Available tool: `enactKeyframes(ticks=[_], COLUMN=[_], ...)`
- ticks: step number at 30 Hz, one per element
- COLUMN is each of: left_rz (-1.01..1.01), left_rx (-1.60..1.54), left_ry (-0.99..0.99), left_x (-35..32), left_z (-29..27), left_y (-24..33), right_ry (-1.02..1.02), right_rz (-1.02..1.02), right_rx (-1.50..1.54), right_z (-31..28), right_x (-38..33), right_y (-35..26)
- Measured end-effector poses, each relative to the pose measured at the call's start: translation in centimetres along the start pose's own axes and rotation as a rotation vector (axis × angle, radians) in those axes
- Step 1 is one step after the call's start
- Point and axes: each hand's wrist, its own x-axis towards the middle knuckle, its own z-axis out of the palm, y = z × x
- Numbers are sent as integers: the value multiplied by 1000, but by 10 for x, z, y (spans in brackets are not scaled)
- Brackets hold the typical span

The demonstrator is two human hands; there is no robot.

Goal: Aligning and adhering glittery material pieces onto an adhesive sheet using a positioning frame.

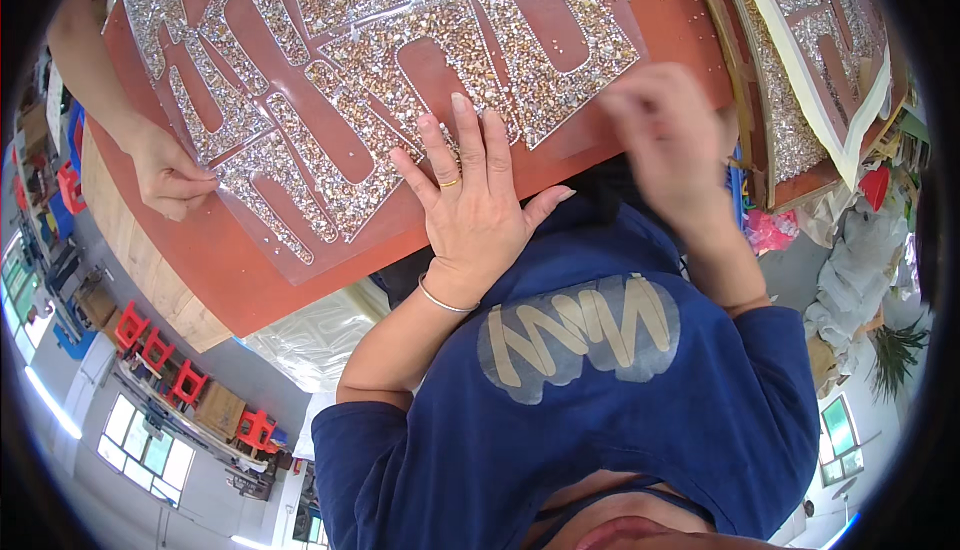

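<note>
Fingers (470, 140) of my left hand (470, 200) lie spread and flat, grasping nothing, pinning the clear sheet (380, 60) of glittery beads to the orange table (250, 280); my right hand (665, 135) blurs, grip unclear.

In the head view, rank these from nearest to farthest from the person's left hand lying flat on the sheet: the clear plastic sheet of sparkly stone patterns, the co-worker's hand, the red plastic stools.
From the left hand:
1. Clear plastic sheet of sparkly stone patterns: directly under the fingers, touching.
2. Co-worker's hand: on the sheet's far left edge.
3. Red plastic stools: lower left, off the table, on the floor.
</note>
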Motion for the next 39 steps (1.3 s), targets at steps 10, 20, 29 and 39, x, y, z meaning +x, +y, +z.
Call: enactKeyframes(ticks=[10, 20, 29, 39], left_rz=[-22, -19, -15, -36], left_rx=[-27, -60, -40, -65], left_ry=[9, 10, 6, -21], left_x=[0, 0, 2, 1], left_z=[1, 1, -1, -1], left_y=[-1, -2, -1, -1], right_ry=[51, -23, -39, -392], right_rz=[-267, -265, -327, -330], right_rx=[-173, -9, -90, -71], right_z=[82, 68, 75, 36], right_x=[23, 25, 40, 35], right_y=[-14, -6, -2, -12])
